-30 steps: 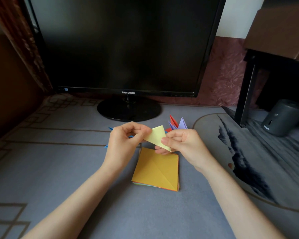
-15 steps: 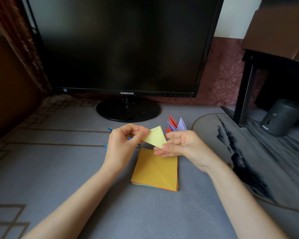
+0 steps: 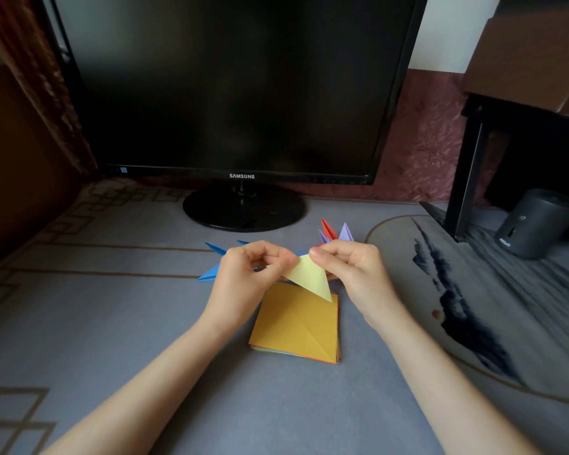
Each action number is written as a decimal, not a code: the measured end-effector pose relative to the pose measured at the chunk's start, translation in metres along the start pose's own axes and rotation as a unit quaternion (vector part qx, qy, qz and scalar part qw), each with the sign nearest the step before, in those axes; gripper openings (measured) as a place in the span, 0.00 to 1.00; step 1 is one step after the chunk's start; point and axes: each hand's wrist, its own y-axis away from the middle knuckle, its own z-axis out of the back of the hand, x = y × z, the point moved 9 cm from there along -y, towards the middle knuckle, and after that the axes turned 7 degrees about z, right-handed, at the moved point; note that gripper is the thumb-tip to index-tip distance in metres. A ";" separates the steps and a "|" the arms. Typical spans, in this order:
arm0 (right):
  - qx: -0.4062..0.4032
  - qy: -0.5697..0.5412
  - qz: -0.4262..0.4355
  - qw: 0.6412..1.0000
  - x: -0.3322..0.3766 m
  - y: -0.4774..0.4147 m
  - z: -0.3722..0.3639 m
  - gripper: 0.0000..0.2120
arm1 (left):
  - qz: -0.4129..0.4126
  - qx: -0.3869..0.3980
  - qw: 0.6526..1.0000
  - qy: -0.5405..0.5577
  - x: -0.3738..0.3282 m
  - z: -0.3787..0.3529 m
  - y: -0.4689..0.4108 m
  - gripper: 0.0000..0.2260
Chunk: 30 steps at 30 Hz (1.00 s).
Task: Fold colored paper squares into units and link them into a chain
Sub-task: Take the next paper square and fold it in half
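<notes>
Pale yellow triangle (image 3: 309, 275), already folded, held in air just above far edge of paper stack (image 3: 293, 326), free point hanging toward stack. Left hand (image 3: 243, 280) pinches left corner and right hand (image 3: 352, 270) pinches top corner, fingers (image 3: 322, 254) curled tight. Two-point hold likely for tensioning crease before next fold. Blue units (image 3: 211, 274) behind stack to left, red and purple units (image 3: 334, 233) behind to right, probably parked awaiting linking.

Matt yellow paper (image 3: 309, 275); glossy black plastic monitor (image 3: 237, 87).
</notes>
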 end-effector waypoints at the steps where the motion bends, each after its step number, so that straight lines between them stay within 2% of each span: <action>1: 0.004 0.003 -0.003 1.000 0.000 0.000 -0.001 0.08 | 0.002 -0.001 1.000 0.003 0.000 0.000 0.000 0.07; 6: 0.045 0.013 -0.062 0.997 -0.007 0.001 0.001 0.02 | 0.024 -0.024 0.999 0.038 0.009 0.008 -0.003 0.04; 8: 0.047 0.034 -0.062 0.996 -0.007 -0.001 0.006 0.04 | 0.026 -0.024 0.999 0.035 0.010 0.007 -0.003 0.04; 12: 0.060 0.051 -0.099 0.992 -0.011 0.000 0.021 0.03 | 0.005 0.002 0.999 -0.050 0.006 -0.004 0.001 0.04; 15: 0.055 0.072 -0.120 0.989 -0.018 -0.001 0.041 0.01 | -0.005 0.032 0.986 -0.162 0.010 -0.008 0.000 0.10; 19: 0.054 0.159 -0.156 0.973 -0.035 0.000 0.063 0.05 | -0.038 0.048 0.965 -0.254 0.015 -0.007 -0.004 0.06; 21: 0.037 0.214 -0.174 0.961 -0.045 0.001 0.076 0.06 | -0.053 0.062 0.953 -0.291 0.017 -0.008 -0.005 0.11; 23: 0.015 0.247 -0.190 0.950 -0.056 0.001 0.089 0.08 | -0.062 0.076 0.940 -0.327 0.019 -0.008 -0.006 0.22; 25: -0.005 0.277 -0.211 0.938 -0.065 0.001 0.099 0.09 | -0.045 0.099 0.932 -0.345 0.025 -0.008 -0.007 0.28; 30: -0.049 0.386 -0.206 0.898 -0.067 0.000 0.108 0.15 | -0.015 0.127 0.923 -0.364 0.033 -0.012 -0.007 0.24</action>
